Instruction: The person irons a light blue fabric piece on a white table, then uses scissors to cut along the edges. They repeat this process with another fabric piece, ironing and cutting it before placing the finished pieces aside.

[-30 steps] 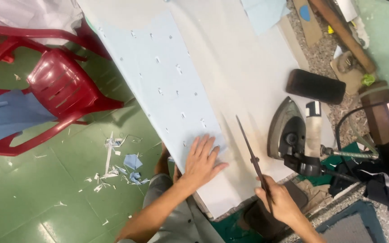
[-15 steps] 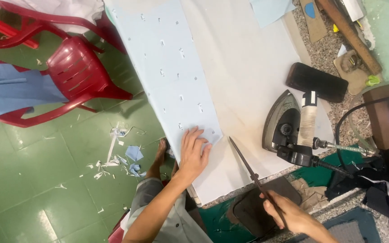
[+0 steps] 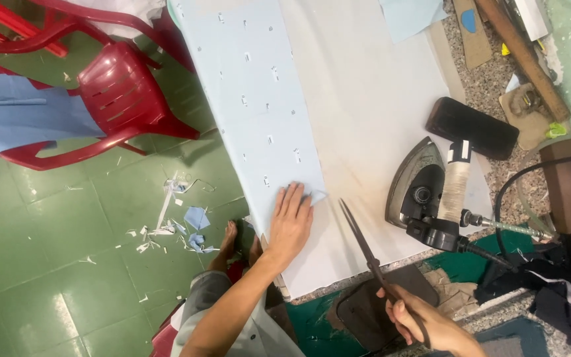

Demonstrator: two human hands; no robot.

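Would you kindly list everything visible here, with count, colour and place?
fabric strip: one, pale blue, on the table's left side
table: one, white-covered, centre
scissors: one, dark, over the table's near edge
iron: one, grey and black, right of the scissors
chair: one, red, on green floor
scraps: several, blue and white, on the floor
left hand: flat on the fabric strip
right hand: gripping the scissors
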